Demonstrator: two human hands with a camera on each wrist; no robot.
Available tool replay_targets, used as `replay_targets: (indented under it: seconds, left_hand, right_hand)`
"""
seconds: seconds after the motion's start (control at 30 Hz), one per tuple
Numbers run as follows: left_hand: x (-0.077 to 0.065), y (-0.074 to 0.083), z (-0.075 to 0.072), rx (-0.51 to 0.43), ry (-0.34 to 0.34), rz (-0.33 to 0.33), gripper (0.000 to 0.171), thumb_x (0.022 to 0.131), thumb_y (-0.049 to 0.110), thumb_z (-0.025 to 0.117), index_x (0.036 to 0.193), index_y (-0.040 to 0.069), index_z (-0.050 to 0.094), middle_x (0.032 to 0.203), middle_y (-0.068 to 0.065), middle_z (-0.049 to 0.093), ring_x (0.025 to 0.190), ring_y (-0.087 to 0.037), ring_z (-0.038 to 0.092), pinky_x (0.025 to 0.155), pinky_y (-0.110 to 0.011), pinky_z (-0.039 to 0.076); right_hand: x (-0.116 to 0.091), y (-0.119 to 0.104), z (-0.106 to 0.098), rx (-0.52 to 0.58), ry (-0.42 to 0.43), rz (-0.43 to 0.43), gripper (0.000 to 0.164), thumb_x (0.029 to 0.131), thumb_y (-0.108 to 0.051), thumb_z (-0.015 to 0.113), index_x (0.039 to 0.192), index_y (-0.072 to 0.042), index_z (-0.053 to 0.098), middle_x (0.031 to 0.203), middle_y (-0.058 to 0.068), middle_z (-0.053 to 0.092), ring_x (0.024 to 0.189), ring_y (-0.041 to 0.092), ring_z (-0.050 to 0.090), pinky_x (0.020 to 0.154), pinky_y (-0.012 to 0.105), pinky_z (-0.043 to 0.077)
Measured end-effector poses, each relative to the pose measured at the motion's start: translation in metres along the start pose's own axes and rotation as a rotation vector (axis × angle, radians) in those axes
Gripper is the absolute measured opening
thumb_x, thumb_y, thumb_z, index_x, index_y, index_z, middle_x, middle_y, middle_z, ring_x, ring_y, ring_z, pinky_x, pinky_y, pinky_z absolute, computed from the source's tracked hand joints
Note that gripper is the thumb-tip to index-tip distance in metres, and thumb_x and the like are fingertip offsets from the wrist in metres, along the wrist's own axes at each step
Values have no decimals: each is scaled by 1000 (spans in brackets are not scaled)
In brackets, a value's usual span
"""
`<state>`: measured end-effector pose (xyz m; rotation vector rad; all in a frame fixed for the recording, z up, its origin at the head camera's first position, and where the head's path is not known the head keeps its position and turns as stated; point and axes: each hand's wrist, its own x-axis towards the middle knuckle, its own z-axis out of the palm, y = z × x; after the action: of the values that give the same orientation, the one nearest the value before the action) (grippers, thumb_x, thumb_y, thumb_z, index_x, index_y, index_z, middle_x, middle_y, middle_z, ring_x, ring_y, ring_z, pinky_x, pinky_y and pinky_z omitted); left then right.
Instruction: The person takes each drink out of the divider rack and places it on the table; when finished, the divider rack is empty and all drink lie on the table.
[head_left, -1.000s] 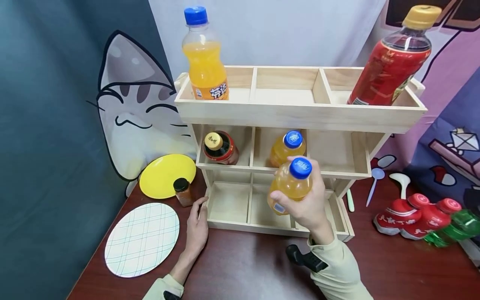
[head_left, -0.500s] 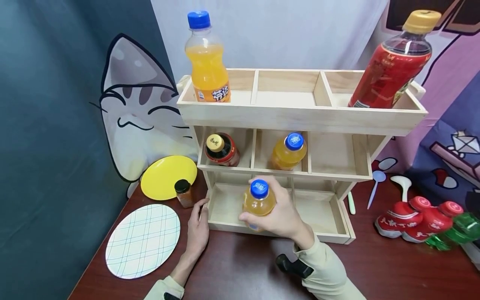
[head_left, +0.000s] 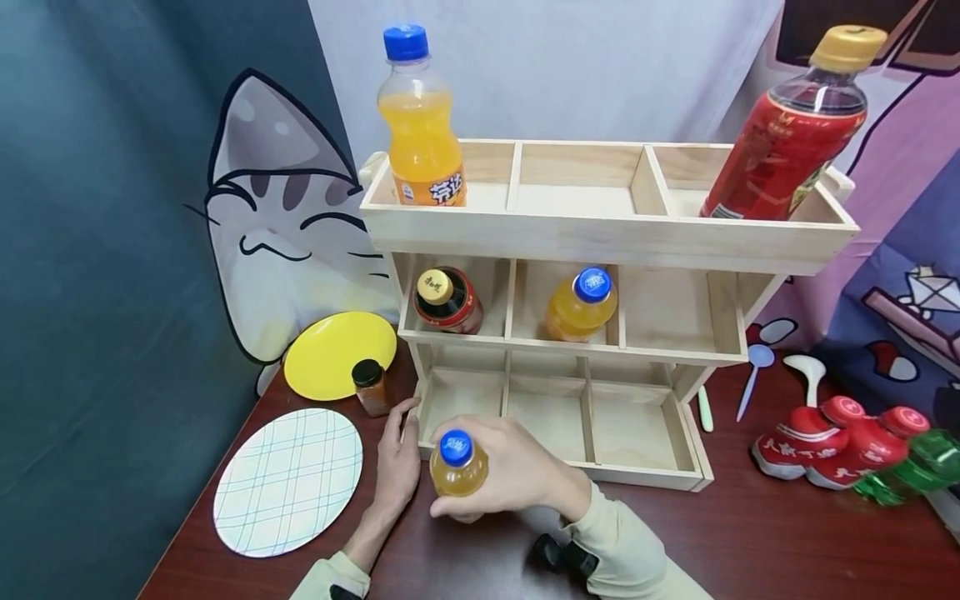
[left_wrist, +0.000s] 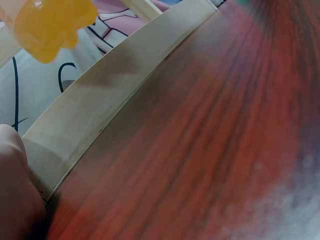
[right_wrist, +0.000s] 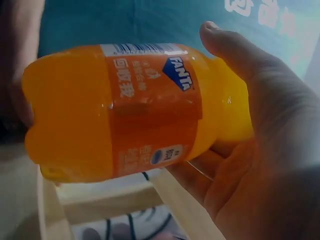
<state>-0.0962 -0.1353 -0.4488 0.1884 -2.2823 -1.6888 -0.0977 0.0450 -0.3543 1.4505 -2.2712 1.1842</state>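
Note:
My right hand (head_left: 517, 467) grips an orange Fanta bottle (head_left: 459, 477) with a blue cap, thumb and fingers around it. In the head view the bottle overlaps the front edge of the bottom tier's left compartment. Its orange label (right_wrist: 152, 107) faces the right wrist camera. The left wrist view catches its bottom end (left_wrist: 50, 30) above the tier's front board (left_wrist: 110, 75). My left hand (head_left: 397, 462) rests against the left front corner of the wooden three-tier shelf (head_left: 607, 229), fingers relaxed.
The middle tier holds a dark red-labelled bottle (head_left: 459, 310) and another orange drink (head_left: 579, 310); a Fanta bottle (head_left: 423, 150) and a red bottle (head_left: 787, 150) stand on top. Left are a small jar (head_left: 371, 393), yellow plate (head_left: 322, 350) and checked plate (head_left: 288, 483); right lie red-labelled bottles (head_left: 806, 437).
My right hand has carried the Fanta bottle left and down, from in front of the middle compartments to the bottom tier's left front. My left hand stays at the shelf corner.

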Motion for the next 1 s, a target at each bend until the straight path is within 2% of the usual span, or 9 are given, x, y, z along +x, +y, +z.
replay_targets:
  seconds: [0.07,0.17,0.2,0.3,0.43,0.53,0.73,0.9,1.0]
  left_hand:
    - [-1,1,0,12,-4,-3,29,97,21,38,123,15,49,118,-6,54,87,-20,57,81,-33,42]
    - [-1,2,-1,21,-10,5,30,97,23,38,124,14,49,118,-6,54,82,-20,54,79,-30,41]
    - [-1,2,-1,17,-10,9,31,97,22,38,124,13,49,121,-5,53,88,-18,52,82,-29,39]
    - [-1,1,-1,3,-27,17,31,96,22,39,124,11,48,109,-10,56,83,-14,52,75,-26,40]
    - [-1,0,-2,-13,-50,1,31,97,21,38,125,13,48,87,-19,49,66,-18,48,62,-24,39]
    - [-2,0,-2,-17,-43,-2,31,97,21,38,124,12,48,97,-19,53,79,-23,50,67,-23,39]
    - [-2,6,-4,11,-22,13,30,96,19,40,123,9,50,123,-9,53,100,-19,49,81,-23,38]
    - [0,4,-6,49,-21,43,30,96,16,40,123,8,49,125,-12,51,104,-21,49,82,-23,39]
    - [0,4,-6,34,-28,54,30,96,15,39,123,7,49,122,-14,52,97,-21,48,77,-22,38]
  right_hand:
    - [0,-1,7,11,-39,4,63,61,-59,71,112,-28,51,98,-17,57,85,-7,52,76,8,41]
    - [-2,-2,15,19,-106,35,61,63,-60,69,112,-29,51,98,-19,56,87,-8,51,77,8,41]
    - [-3,-2,18,19,-128,46,60,64,-60,68,112,-28,51,97,-20,55,86,-9,50,76,8,40]
    - [-5,-1,26,28,-186,79,59,66,-60,67,112,-26,51,96,-21,54,86,-10,49,75,7,40]
    - [-8,2,35,66,-216,103,57,67,-57,68,112,-26,50,96,-20,54,85,-9,50,75,7,40]
    - [-9,3,40,113,-229,125,57,67,-54,69,113,-26,49,96,-19,55,85,-8,52,74,8,41]
    - [-11,5,52,114,-247,117,58,67,-53,70,114,-26,49,98,-18,55,87,-8,51,77,7,39]
    - [-11,3,59,140,-247,99,60,67,-49,72,116,-25,47,101,-16,56,91,-7,51,81,8,39]
    - [-11,4,61,177,-245,105,61,67,-47,73,118,-25,46,102,-15,55,92,-6,51,81,10,40]
